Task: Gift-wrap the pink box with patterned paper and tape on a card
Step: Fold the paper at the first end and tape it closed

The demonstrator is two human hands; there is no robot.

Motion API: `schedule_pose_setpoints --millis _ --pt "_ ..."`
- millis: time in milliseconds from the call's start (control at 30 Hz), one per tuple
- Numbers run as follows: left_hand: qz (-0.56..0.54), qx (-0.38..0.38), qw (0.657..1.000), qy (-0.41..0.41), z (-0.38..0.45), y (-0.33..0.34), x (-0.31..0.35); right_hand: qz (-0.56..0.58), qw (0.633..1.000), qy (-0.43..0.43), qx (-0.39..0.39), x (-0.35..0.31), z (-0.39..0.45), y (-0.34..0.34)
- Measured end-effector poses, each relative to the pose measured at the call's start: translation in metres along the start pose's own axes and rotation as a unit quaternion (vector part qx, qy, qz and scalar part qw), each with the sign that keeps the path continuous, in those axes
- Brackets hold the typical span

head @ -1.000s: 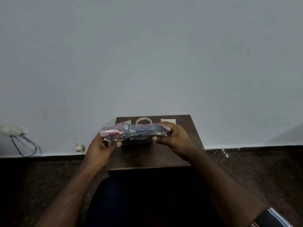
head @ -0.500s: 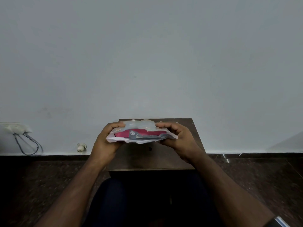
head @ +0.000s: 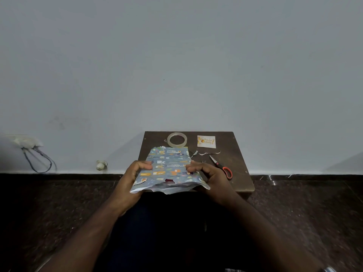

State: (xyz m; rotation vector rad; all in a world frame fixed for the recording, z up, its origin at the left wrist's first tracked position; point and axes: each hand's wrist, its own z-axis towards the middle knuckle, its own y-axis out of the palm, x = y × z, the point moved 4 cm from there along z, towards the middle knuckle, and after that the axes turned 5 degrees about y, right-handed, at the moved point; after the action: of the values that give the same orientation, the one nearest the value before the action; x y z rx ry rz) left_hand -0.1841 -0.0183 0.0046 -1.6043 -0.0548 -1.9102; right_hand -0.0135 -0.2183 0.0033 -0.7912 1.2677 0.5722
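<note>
Left hand [head: 131, 180] grips the left edge of the wrapped box [head: 168, 169], forearm entering from 7 o'clock; its fingers [head: 144, 165] curl over the top face, clamped on the patterned paper [head: 167, 160], thumb side underneath and hidden. Right hand [head: 211, 176] mirrors it on the right edge, forearm entering from 5 o'clock, fingers bent and pressed onto the paper near the package's mid-length.

The package is held between the two hands over the near edge of the dark wooden surface [head: 238, 173], its far end over the surface. Whether the far end touches the surface cannot be told. The blue-grey paper with cartoon animals covers the top face. At the near end the paper is loose and open, white underside showing, and a small patch of red-pink shows through the gap at 6 o'clock of the package. Long axis runs from 6 to 12 o'clock, away from the person, the far end looking narrower.

A clear tape roll [head: 177, 139] lies flat just beyond the package's far end. The card [head: 206, 141] lies to the roll's 3 o'clock, apart from it. Paper scraps [head: 209, 153] lie just near of the card. Red-handled scissors [head: 221, 168] lie beside the right hand, blades pointing to 11 o'clock.
</note>
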Motion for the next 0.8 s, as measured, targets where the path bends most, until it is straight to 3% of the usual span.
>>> schedule_pose_setpoints --millis 200,333,467,567,800 --pt "0.003 -0.010 1.000 -0.006 -0.002 0.000 0.002 -0.010 1.000 0.019 0.015 0.011 -0.002 -0.002" --pt "-0.071 0.033 0.997 -0.016 -0.003 -0.001 -0.001 0.112 0.991 0.066 0.032 0.012 -0.001 0.003" --pt "-0.126 0.049 0.990 -0.030 -0.002 0.001 -0.003 0.279 0.938 0.180 0.103 0.016 0.002 0.000" --pt "-0.108 0.043 0.993 -0.029 -0.002 0.000 -0.007 0.352 0.891 0.274 0.084 0.018 0.004 0.002" --pt "-0.053 -0.019 0.998 -0.027 0.000 0.006 -0.005 0.291 0.871 0.394 0.049 0.018 0.010 0.004"
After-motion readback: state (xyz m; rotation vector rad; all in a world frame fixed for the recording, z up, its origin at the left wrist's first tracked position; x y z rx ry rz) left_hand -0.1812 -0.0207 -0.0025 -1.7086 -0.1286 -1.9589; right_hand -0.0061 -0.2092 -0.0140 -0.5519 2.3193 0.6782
